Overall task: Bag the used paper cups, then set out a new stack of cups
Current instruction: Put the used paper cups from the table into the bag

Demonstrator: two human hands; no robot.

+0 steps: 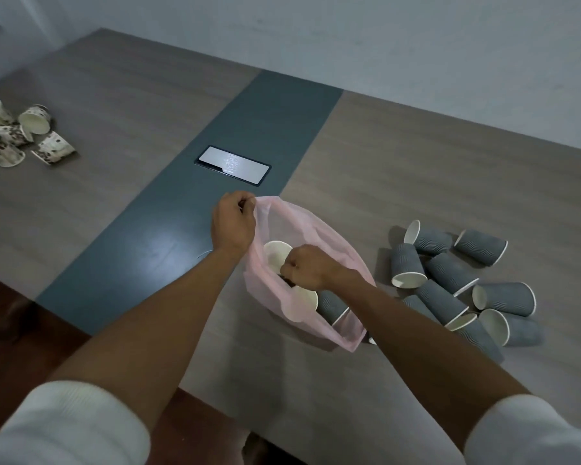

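Note:
A pink plastic bag (319, 236) stands open on the table near the front edge. My left hand (232, 221) pinches the bag's far left rim and holds it up. My right hand (307, 267) is inside the bag's mouth, fingers curled round a cup (275, 255) with a white inside. Another grey cup (332, 307) lies in the bag beneath my wrist. A pile of several grey ribbed paper cups (460, 280) lies on its sides to the right of the bag. Several white cups with brown print (17, 132) lie scattered at the far left.
The wooden table (416, 162) has a dark grey strip (249, 129) down its middle with a flat metal cover plate (233, 165) set in it. A pale wall runs behind the table. The floor shows below the front edge at the left.

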